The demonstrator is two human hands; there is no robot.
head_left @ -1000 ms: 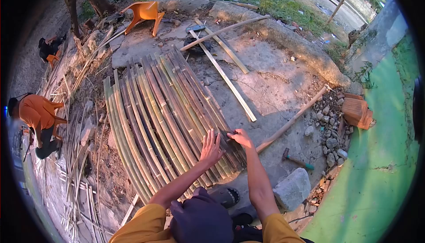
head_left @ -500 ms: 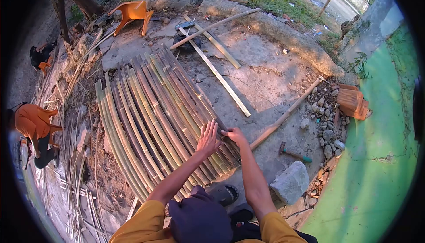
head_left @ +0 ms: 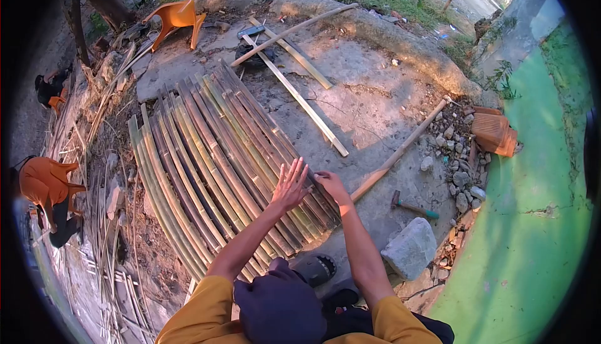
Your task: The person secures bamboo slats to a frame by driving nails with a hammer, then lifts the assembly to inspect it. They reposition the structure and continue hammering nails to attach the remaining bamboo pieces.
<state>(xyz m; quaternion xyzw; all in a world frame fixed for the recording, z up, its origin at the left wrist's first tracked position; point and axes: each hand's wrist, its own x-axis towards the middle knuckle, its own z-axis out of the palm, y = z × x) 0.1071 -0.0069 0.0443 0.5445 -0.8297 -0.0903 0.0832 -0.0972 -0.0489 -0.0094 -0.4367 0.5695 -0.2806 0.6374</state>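
In the head view, long split bamboo slats (head_left: 216,150) lie side by side on the ground, brown and yellow-green, with narrow gaps between some. My left hand (head_left: 291,184) is over the right-hand slats, palm down with its fingers spread. Just to its right, my right hand (head_left: 333,187) has its fingers curled at the outermost dark slat along the right edge of the row. Its fingertips are partly hidden against that slat.
A long wooden pole (head_left: 400,153) and a hammer (head_left: 413,205) lie to the right, near a stone block (head_left: 410,248) and rubble. Beyond the slats are pale wooden strips (head_left: 297,97) and an orange chair (head_left: 178,18). A person (head_left: 47,187) is at the left.
My left hand's fingers have spread further apart. My right hand stays at the slat's edge, its fingers slightly shifted. The whole scene has moved a little left and up in view.
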